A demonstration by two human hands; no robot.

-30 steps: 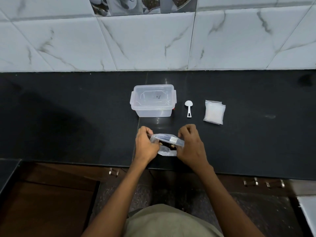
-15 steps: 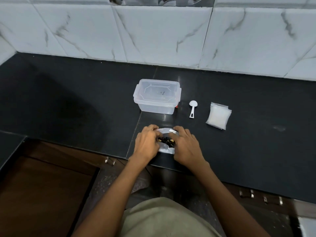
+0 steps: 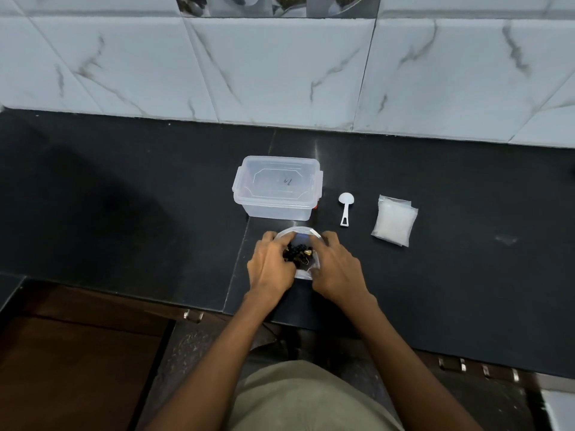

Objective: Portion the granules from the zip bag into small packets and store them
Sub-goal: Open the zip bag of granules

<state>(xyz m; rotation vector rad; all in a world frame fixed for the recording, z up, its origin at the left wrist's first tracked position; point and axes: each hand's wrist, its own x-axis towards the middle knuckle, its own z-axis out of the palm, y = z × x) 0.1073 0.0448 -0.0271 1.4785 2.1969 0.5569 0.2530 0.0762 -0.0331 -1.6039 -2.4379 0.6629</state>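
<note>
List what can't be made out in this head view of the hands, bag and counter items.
- Zip bag: the left hand and right hand cover its sides; the dark contents are too small to identify.
- Fingertips: tucked at the bag's mouth, grip unclear.
- Plastic container: lid marking too small to read; inside hazy.
- White packets: stacked, number unclear.
- Wall pictures: cut off by the top edge.

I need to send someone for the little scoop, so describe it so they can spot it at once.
On the black countertop, look right of the lidded clear plastic box. The white scoop lies between that box and the packet of white granules, the only thing there with a handle.
</note>
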